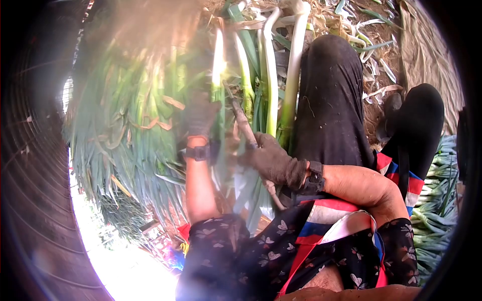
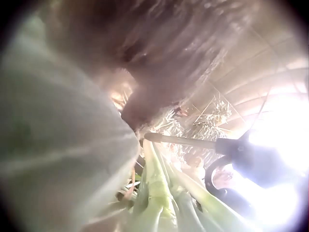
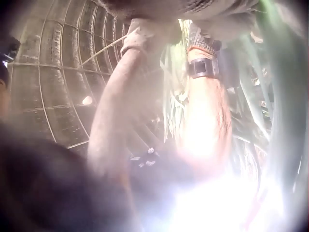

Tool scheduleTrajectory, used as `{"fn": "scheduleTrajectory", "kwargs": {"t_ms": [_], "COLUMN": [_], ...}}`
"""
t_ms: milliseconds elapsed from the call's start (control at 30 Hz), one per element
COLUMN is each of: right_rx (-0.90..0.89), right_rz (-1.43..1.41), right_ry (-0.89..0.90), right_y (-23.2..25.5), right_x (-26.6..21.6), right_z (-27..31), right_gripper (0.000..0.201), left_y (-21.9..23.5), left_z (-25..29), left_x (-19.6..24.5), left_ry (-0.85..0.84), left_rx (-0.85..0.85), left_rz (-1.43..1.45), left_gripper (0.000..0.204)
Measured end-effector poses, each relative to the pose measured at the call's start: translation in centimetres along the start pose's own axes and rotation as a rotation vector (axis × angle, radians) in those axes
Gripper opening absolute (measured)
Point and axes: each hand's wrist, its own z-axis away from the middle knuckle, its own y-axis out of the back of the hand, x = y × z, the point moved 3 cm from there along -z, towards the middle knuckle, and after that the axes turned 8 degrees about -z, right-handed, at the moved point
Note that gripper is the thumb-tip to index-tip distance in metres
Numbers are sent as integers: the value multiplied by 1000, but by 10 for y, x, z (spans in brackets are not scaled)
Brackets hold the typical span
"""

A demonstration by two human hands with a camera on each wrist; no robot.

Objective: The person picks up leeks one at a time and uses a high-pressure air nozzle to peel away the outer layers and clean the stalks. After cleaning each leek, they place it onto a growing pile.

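Note:
In the head view my left hand (image 1: 202, 113), gloved and blurred, is at the upper leaves of a leek pile (image 1: 145, 100), beside a white-green leek (image 1: 218, 60); its grip is unclear. My right hand (image 1: 276, 160), in a dark glove, grips a brown stick (image 1: 243, 120) that slants across several leeks (image 1: 271, 75). In the left wrist view the left glove (image 2: 169, 53) hangs above green stalks (image 2: 157, 193), close to a broad leaf (image 2: 63, 130). The right wrist view has the curved stick (image 3: 113, 96) below the right glove (image 3: 193, 7).
My bent knee (image 1: 331, 85) in dark cloth stands right of the leeks. Peelings (image 1: 371, 65) litter the ground beyond it, by a brown cloth (image 1: 432, 55). More leeks (image 1: 437, 220) lie at the lower right. A ribbed dark surface (image 1: 40, 165) curves along the left.

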Motion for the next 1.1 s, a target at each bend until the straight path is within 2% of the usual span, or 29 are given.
{"fn": "scheduleTrajectory", "kwargs": {"t_ms": [33, 100, 167, 233, 300, 433, 500, 633, 700, 733, 800, 867, 900, 933, 1000, 1033, 1067, 1100], "right_rx": [27, -61, -113, -125, -116, -104, -79, -14, -14, -24, -57, -78, -77, -101, -158, -196, -182, -167], "right_rz": [-5, -56, -75, -60, -25, -50, 13, 74, 31, 10, -31, 155, 360, 523, 800, 917, 955, 992], "right_ry": [22, 13, -4, -21, 7, 79, 33, 41, 224, 252, 243, 335, 462, 518, 575, 566, 675, 784], "right_y": [0, -6, -10, -13, -13, -18, -18, -7, -3, 0, 7, 10, 9, 7, 5, 5, 5, 3], "right_x": [1, 1, 6, 14, 11, 14, 10, 3, 9, 5, -9, -14, -8, -9, -16, -20, -18, -19], "right_z": [1, 3, 0, -10, -17, -17, -12, -30, -48, -51, -48, -52, -60, -62, -60, -59, -64, -67], "right_gripper": [39, 35, 32, 30, 30, 32, 32, 22, 24, 24, 24, 23, 22, 18, 13, 15, 14, 13], "left_y": [0, 0, -13, -3, 10, -1, -1, -11, -6, -9, -7, -3, -1, -12, -22, -24, -26, -23], "left_z": [-1, -4, -11, -7, 4, 5, 5, 9, 24, 35, 58, 78, 88, 98, 111, 117, 120, 120], "left_x": [0, -4, -22, -9, 9, -4, -1, -8, 0, 4, 13, 25, 31, 22, 7, 4, 0, 2], "left_ry": [-3, -5, -180, -143, 104, -51, -131, -133, -175, -126, -272, -238, -220, -123, -73, -118, -163, -117], "left_rx": [31, 90, 172, 177, 103, 147, 216, 82, 21, 18, 30, -75, -127, -115, -112, -127, -143, -195], "left_rz": [-62, -189, -301, -286, -143, -78, -51, -92, -162, -189, -197, -178, -171, -42, 29, -29, -87, -108], "left_gripper": [23, 27, 30, 31, 30, 29, 29, 31, 31, 35, 38, 41, 42, 40, 36, 33, 30, 29]}}
